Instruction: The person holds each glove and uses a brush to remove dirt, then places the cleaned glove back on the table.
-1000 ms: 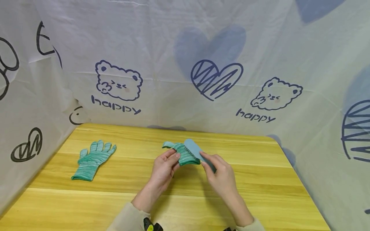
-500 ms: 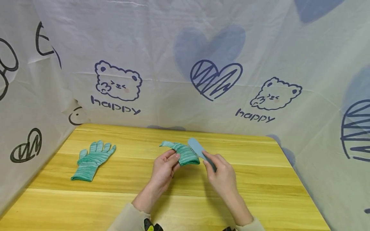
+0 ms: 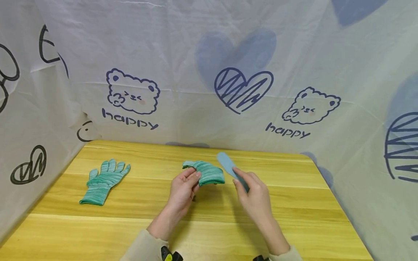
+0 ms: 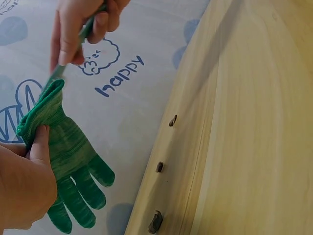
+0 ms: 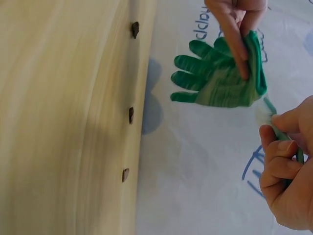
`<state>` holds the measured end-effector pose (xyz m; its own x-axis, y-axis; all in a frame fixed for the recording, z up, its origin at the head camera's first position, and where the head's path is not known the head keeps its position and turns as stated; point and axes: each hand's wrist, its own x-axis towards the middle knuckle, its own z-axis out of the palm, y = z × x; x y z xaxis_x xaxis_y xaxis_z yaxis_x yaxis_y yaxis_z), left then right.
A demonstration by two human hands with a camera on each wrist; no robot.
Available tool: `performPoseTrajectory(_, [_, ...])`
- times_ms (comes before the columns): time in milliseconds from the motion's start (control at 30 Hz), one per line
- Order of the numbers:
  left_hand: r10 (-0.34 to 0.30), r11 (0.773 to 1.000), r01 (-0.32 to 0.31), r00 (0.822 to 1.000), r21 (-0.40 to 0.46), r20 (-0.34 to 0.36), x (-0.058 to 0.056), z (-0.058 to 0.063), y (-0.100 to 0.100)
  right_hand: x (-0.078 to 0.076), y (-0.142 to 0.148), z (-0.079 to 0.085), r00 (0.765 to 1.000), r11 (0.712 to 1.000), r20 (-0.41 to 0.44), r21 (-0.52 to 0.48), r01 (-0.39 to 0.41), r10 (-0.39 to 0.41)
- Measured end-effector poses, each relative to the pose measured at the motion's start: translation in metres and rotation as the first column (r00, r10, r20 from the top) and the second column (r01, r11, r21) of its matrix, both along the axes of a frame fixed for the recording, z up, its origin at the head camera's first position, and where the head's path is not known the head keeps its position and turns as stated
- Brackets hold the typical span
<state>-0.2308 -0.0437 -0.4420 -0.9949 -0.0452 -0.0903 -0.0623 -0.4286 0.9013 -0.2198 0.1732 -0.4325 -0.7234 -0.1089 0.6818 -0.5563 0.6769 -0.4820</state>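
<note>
A green striped knit glove (image 3: 211, 174) is held above the wooden table, pinched near its cuff between the thumb and fingers of my left hand (image 3: 183, 186). Its fingers dangle loosely in the left wrist view, below the green cuff (image 4: 43, 110). My right hand (image 3: 255, 194) grips a blue-grey brush (image 3: 226, 163) by its handle. In the head view the brush head stands just right of the glove, with a narrow gap between. From the right wrist, pale bristles (image 5: 264, 113) show near the cuff. A matching glove (image 3: 103, 184) lies flat at the table's left, fingers pointing away.
Several small dark lumps sit on the table (image 3: 294, 217), one (image 4: 155, 223) near its edge in the left wrist view, another (image 5: 135, 30) in the right wrist view. A white printed curtain (image 3: 183, 119) hangs behind the table and along both sides.
The brush has come off the glove's surface and shifted right with my right hand. The held glove has moved slightly left and tilted. The other glove stays put.
</note>
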Motion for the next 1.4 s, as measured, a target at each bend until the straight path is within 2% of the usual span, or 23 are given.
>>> performPoseTrajectory(167, [0.004,1.0,-0.004,1.0,-0.007,-0.001,0.0,0.0,0.0,0.006,-0.009,0.001,0.988,0.994,-0.111,0.023,-0.108,0.11])
performPoseTrajectory(333, [-0.002,1.0,0.002,1.0,0.006,-0.019,0.0,0.0,0.001,0.009,-0.017,-0.002,0.981,0.987,-0.114,0.069,-0.148,0.156])
performPoseTrajectory(567, [-0.015,1.0,0.015,1.0,0.026,-0.026,-0.002,-0.001,0.001,0.007,-0.019,-0.008,0.991,0.989,-0.058,0.089,-0.119,0.124])
performPoseTrajectory(900, [-0.028,0.999,0.028,1.0,0.045,0.013,0.0,0.0,0.001,0.003,-0.016,-0.009,0.994,0.993,-0.052,0.081,-0.088,0.092])
performPoseTrajectory(1400, [-0.016,0.996,0.017,1.0,0.091,-0.004,-0.002,-0.002,0.0,0.001,-0.014,-0.011,0.997,0.997,-0.063,0.058,-0.048,0.052])
